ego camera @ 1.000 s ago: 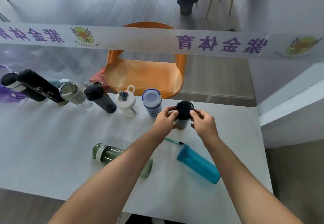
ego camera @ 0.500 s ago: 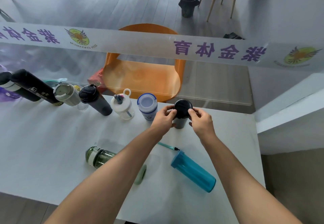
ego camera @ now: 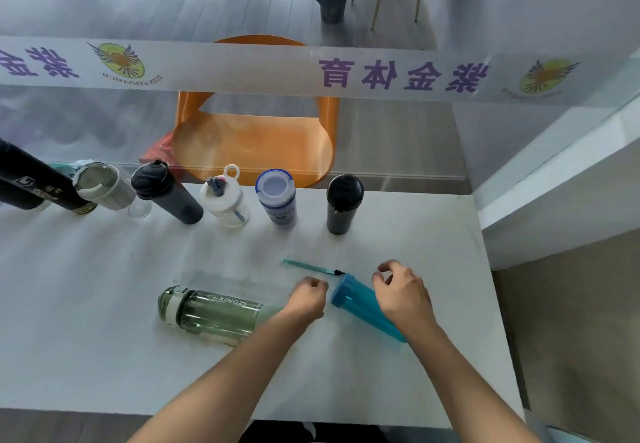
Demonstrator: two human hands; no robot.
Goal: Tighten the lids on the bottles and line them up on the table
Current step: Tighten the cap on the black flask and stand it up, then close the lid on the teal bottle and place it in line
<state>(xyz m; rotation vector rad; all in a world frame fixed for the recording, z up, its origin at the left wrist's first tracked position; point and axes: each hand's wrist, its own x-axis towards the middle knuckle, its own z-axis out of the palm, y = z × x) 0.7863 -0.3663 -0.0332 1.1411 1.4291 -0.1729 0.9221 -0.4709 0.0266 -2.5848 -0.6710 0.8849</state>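
A row of bottles stands along the far edge of the white table [ego camera: 433, 234]; its right end is a black bottle [ego camera: 343, 204] with a black lid, standing free. Left of it are a white-and-blue bottle [ego camera: 277, 197], a clear bottle with a white loop lid [ego camera: 225, 201] and a dark grey bottle [ego camera: 168, 194]. A blue bottle [ego camera: 358, 305] lies on its side nearer me, its strap [ego camera: 306, 265] trailing left. My right hand [ego camera: 403, 292] hovers over its body, fingers loosely curved. My left hand [ego camera: 309, 295] is curled beside its lid, holding nothing. A green bottle [ego camera: 214, 311] lies to the left.
More bottles, a grey-white cup [ego camera: 104, 186] and tall black flasks [ego camera: 38, 181], lean at the row's left end. A glass partition with a printed band [ego camera: 311, 71] rises behind the table, with an orange chair [ego camera: 256, 137] beyond it. The table's right edge is near.
Both hands let go of the black bottle's lid and moved back toward me, down to the lying blue bottle. The black bottle stays upright in the row.
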